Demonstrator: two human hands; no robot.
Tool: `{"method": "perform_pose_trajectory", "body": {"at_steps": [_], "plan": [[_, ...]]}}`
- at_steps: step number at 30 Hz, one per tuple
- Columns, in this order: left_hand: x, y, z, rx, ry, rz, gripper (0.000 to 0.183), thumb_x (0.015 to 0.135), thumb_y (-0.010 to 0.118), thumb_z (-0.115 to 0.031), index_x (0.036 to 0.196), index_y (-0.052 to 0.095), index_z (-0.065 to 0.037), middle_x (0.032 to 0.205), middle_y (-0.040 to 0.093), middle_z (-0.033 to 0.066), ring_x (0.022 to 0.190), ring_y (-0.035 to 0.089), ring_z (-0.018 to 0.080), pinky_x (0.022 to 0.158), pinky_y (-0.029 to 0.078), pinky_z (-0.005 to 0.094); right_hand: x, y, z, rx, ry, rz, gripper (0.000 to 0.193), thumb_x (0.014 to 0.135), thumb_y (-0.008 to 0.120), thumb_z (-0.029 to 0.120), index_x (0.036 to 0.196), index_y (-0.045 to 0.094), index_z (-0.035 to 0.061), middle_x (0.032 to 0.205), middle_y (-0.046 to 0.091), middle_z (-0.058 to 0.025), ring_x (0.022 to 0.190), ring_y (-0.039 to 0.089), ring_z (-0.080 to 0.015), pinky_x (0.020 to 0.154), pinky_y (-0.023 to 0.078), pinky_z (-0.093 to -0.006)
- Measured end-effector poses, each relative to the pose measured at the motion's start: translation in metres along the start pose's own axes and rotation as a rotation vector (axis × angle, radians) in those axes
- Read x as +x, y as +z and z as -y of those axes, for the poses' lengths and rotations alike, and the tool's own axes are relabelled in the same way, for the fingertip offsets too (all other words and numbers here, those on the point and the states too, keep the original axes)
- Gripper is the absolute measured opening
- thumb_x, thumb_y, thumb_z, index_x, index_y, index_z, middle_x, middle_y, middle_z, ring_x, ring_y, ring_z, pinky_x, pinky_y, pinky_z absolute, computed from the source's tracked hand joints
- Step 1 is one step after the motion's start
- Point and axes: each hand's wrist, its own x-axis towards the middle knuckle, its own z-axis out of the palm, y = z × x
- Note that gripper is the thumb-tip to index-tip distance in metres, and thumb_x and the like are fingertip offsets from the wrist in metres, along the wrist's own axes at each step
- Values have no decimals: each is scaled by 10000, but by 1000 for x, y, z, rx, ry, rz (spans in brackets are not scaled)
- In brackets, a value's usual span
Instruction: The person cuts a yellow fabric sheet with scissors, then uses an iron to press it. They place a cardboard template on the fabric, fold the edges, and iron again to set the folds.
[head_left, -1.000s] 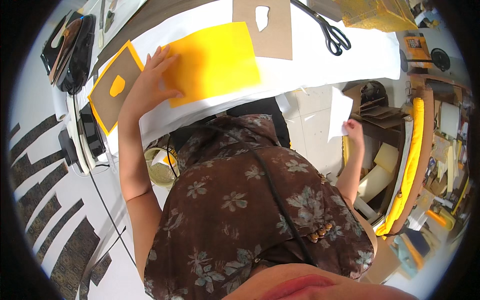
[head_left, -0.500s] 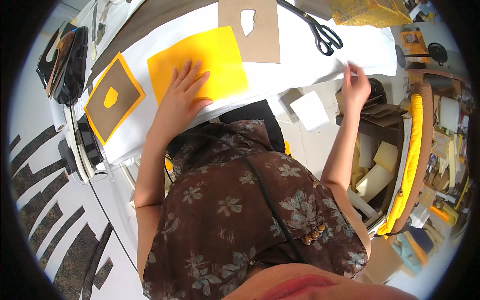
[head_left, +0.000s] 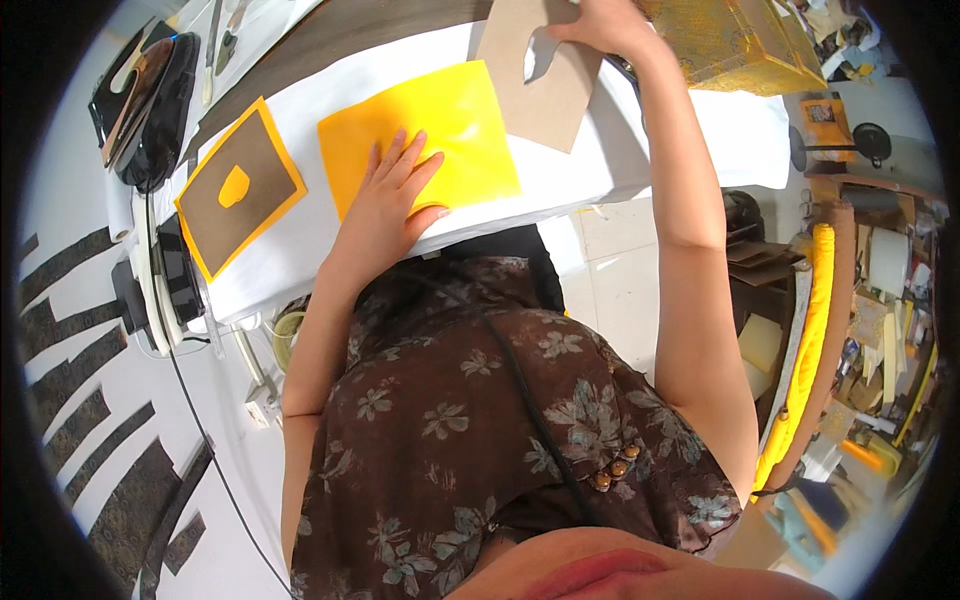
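Observation:
My left hand (head_left: 388, 205) lies flat with fingers spread on a plain yellow sheet (head_left: 465, 110), near the front edge of the white-covered table. My right hand (head_left: 605, 25) reaches to the back of the table and grips a brown board (head_left: 548, 108) beside its irregular cut-out hole. That board sits tilted, one corner pointing toward me, casting a shadow on the white cover. Left of the yellow sheet lies a brown panel (head_left: 262, 160) with a yellow border and a yellow patch showing in its middle. My right forearm and hand hide most of the scissors.
A gold patterned box (head_left: 735, 45) stands at the back right, close to my right arm. Black tools (head_left: 155, 110) and a white power strip (head_left: 150, 285) are at the left end. Dark patterned strips (head_left: 140, 500) lie at lower left; a yellow roll (head_left: 800, 350) stands at right.
My right hand has moved from the table's right front edge up to the brown board and taken hold of it. The board has turned. My left hand stays on the yellow sheet.

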Motion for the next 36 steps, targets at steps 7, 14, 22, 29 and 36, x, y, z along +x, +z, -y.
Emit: {"method": "perform_pose_trajectory", "body": {"at_steps": [7,14,22,29,36], "plan": [[12,3,-2,-40,59,-199,530,980,674,-313,1387,575,11,1543,454,226,1493,349,401,1235,259,527,-56,-98,55,-129,-98,-544,478,698,821,90,1148,676,17,1068,638,-158,972,652,-359,875,531,-437],[31,-35,-8,-1816,-323,-206,389,1075,558,-247,1338,560,39,1217,695,146,1172,677,251,967,601,413,-103,-28,78,84,-431,-924,364,707,857,46,1035,701,57,1148,687,-114,1079,665,-265,873,560,-342],[-3,-28,-7,-1479,-411,-514,468,1027,642,-187,1409,494,39,1328,639,157,1201,652,225,918,631,416,-126,31,102,372,-264,-890,236,741,851,58,960,762,67,1059,722,-85,975,672,-257,857,538,-352],[-31,-39,-1,-1162,-14,-582,532,996,695,-179,1460,499,-8,1347,621,97,1201,618,200,1031,491,352,-124,3,132,1048,62,-513,157,889,812,119,962,718,17,889,703,12,850,605,-101,837,492,-265],[-44,-29,-15,-1406,-313,-463,386,1015,653,-144,1370,588,-6,1280,656,59,1146,602,142,992,487,319,-99,33,147,1328,160,-374,302,1008,696,180,1249,684,-1,985,709,-9,900,621,-71,866,498,-248]]}}
